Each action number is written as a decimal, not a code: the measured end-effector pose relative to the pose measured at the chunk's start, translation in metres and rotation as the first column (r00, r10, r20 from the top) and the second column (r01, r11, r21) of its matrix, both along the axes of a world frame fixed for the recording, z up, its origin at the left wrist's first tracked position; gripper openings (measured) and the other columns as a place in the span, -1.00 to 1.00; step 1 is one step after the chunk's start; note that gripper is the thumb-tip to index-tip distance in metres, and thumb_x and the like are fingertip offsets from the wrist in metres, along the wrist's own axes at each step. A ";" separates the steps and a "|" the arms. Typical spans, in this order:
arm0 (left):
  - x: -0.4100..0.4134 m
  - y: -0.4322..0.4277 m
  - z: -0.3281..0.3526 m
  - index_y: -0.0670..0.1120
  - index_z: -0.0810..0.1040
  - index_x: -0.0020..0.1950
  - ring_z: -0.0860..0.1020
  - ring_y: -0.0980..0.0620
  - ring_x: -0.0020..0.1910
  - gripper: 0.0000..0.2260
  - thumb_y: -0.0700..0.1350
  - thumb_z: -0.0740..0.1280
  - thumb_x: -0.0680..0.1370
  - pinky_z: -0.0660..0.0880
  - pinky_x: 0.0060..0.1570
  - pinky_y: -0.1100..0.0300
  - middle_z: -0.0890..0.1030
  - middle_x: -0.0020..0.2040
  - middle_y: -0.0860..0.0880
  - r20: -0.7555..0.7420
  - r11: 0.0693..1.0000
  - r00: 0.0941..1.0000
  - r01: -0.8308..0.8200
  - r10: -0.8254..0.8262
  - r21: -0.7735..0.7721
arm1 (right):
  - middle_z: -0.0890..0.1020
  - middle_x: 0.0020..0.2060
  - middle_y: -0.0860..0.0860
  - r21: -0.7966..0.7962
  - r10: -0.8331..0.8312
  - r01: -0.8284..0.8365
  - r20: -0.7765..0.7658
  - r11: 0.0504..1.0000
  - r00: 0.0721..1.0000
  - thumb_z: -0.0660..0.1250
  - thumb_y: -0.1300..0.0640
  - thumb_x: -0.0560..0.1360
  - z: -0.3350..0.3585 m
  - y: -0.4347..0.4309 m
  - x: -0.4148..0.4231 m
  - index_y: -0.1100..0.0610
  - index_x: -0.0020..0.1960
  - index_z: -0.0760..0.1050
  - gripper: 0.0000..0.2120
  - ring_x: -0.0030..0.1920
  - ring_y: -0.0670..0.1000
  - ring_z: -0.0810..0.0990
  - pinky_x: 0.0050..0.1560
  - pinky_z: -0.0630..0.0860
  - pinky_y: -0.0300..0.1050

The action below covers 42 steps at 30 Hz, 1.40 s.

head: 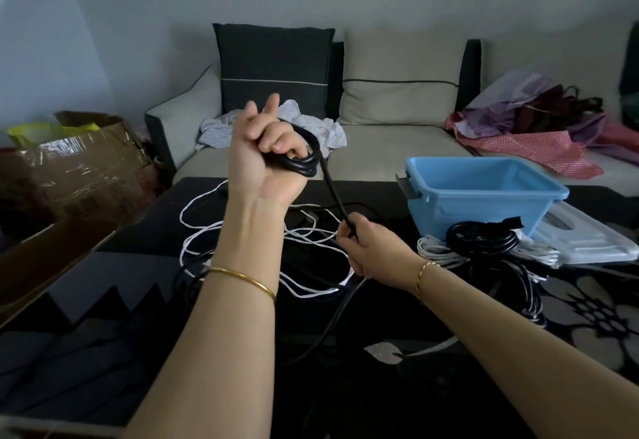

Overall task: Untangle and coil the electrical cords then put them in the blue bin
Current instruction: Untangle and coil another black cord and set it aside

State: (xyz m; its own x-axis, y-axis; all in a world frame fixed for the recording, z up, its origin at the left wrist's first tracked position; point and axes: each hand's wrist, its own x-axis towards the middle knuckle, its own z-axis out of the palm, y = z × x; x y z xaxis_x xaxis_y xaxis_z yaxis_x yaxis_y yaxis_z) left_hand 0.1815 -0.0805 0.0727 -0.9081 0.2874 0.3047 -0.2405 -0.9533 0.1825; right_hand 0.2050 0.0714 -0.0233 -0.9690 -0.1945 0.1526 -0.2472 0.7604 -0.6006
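Observation:
My left hand is raised over the table and grips a small coil of black cord with its plug. A taut length of that cord runs down to my right hand, which pinches it. Below both hands, a loose white cord lies tangled on the dark table with more black cord. The blue bin stands empty at the right. In front of it lie a coiled black cord and coiled white cords.
A clear plastic lid lies right of the bin. Behind the table is a sofa with cushions, white cloth and a pile of coloured fabric. A cardboard box stands at the left.

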 end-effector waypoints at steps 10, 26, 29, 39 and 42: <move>-0.009 0.006 -0.017 -0.09 0.40 -0.27 0.35 0.21 -0.62 -0.73 -0.12 0.20 0.63 0.30 -0.57 0.36 0.48 -0.52 0.09 -0.022 0.735 0.853 -0.462 0.521 -0.497 | 0.54 -0.07 0.03 0.466 0.130 -0.128 0.027 0.875 0.991 0.15 0.06 0.56 0.043 -0.019 0.019 0.09 0.01 0.42 -0.87 -0.04 0.09 0.52 -0.15 0.40 -0.10; 0.004 0.019 -0.027 -0.03 0.23 -0.18 0.48 0.10 -0.57 -0.77 -0.05 0.24 0.59 0.43 -0.38 0.18 0.53 -0.47 -0.02 -0.811 -0.377 0.560 -0.724 0.167 -0.577 | 0.45 -0.35 -0.09 0.300 0.099 -0.053 -0.140 0.953 0.985 0.33 0.24 0.41 0.095 -0.012 0.030 0.09 -0.02 0.49 -0.84 -0.43 -0.15 0.40 -0.39 0.36 -0.34; 0.003 0.013 -0.024 -0.10 0.28 -0.10 0.59 -0.04 -0.35 -0.83 -0.03 0.20 0.56 0.50 -0.22 0.06 0.60 -0.32 -0.10 -0.823 -0.599 0.567 -0.670 -0.032 -0.438 | 0.43 -0.23 -0.08 0.338 0.080 -0.009 -0.197 0.941 0.977 0.34 0.25 0.38 0.096 -0.011 0.025 0.09 -0.03 0.38 -0.79 -0.21 -0.01 0.39 -0.23 0.35 -0.15; 0.012 -0.007 -0.013 -0.08 0.39 -0.06 0.41 0.07 -0.65 -0.72 0.11 0.12 0.63 0.35 -0.59 0.32 0.55 -0.55 -0.05 -0.559 -0.392 0.803 -0.592 -0.209 -0.704 | 0.52 -0.04 0.05 0.305 -0.169 0.440 -0.627 0.845 0.760 0.32 0.12 0.47 0.086 -0.004 0.013 0.11 0.04 0.41 -0.82 -0.01 0.17 0.50 -0.24 0.27 -0.10; 0.022 -0.009 -0.015 -0.20 0.49 0.11 0.30 0.12 -0.68 -0.49 0.21 0.03 0.61 0.30 -0.60 0.33 0.45 -0.61 -0.01 -0.419 -0.223 0.866 -0.480 -0.273 -0.848 | 0.56 -0.09 0.05 0.220 -0.225 0.475 -0.667 0.852 0.711 0.34 -0.01 0.47 0.086 0.001 0.007 0.11 -0.04 0.45 -0.80 -0.05 0.16 0.52 -0.25 0.26 -0.10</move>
State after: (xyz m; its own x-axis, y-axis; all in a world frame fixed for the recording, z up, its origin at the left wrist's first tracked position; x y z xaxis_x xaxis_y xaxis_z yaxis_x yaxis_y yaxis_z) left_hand 0.2031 -0.0897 0.0581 -0.8825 0.4688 0.0376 0.2748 0.4490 0.8502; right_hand 0.2124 0.0719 0.0622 -0.7018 -0.0203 0.7121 -0.1259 0.9874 -0.0959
